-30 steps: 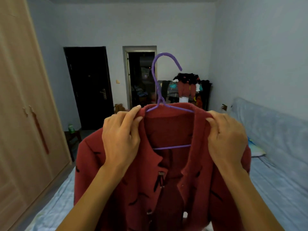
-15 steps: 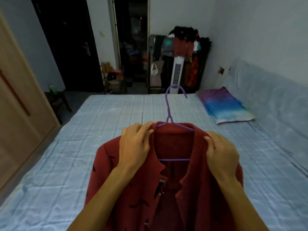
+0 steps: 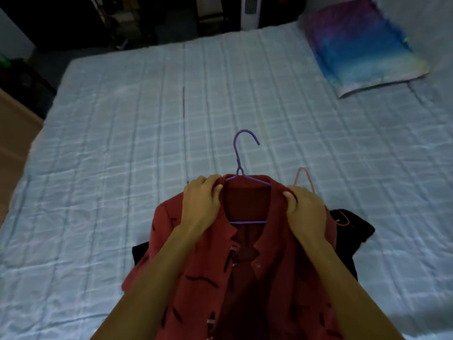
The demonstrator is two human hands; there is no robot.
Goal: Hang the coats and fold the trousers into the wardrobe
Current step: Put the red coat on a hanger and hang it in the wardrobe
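Since the earlier frames the view has tipped from the far wall and doorway down onto the bed [image 3: 122,168], and one red coat [image 3: 245,278] on its purple hanger [image 3: 239,165] now hangs low over the sheet instead of at chest height. Two hands hold it: the left hand [image 3: 202,202] pinches the coat's left shoulder beside the collar, and the right hand [image 3: 306,209] pinches the right shoulder, fingers curled into the cloth. One purple hook stands clear above the collar, and the hanger's lower bar shows across the open neck. A second hanger [image 3: 305,177], pink, lies on the bed just behind the right hand. One dark garment [image 3: 353,227] lies under the coat, showing at both sides. One pillow [image 3: 362,45] lies at the bed's far right corner.
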